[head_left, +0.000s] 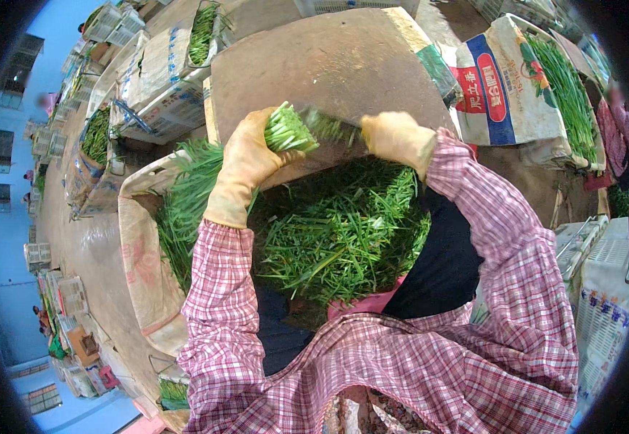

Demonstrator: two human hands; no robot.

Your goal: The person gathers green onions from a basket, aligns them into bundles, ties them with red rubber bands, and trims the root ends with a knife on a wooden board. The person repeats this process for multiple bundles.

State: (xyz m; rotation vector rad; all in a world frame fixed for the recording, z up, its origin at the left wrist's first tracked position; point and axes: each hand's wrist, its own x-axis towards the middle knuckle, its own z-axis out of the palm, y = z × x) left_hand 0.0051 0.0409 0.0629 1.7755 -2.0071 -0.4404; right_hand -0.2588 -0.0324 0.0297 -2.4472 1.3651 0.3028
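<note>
My left hand (246, 157), in a pale rubber glove, grips a bunch of green chive-like stalks (291, 130). The pale cut ends point right, and long leaves hang behind the wrist on the left. My right hand (398, 140), gloved too, is closed in a fist just right of the bunch. From it a thin, blurred knife-like blade (341, 120) reaches left, with blurred green bits about it; its exact shape cannot be made out. Below both hands lies a heap of loose green trimmings (341, 233), above my lap.
A brown board (314, 59) stretches ahead of me. At my left stands a cloth-lined crate (143, 260) with long greens. A sack-covered crate of green stalks (510, 81) is at right, with a person (618, 130) beyond it. White plastic crates (605, 304) stand lower right.
</note>
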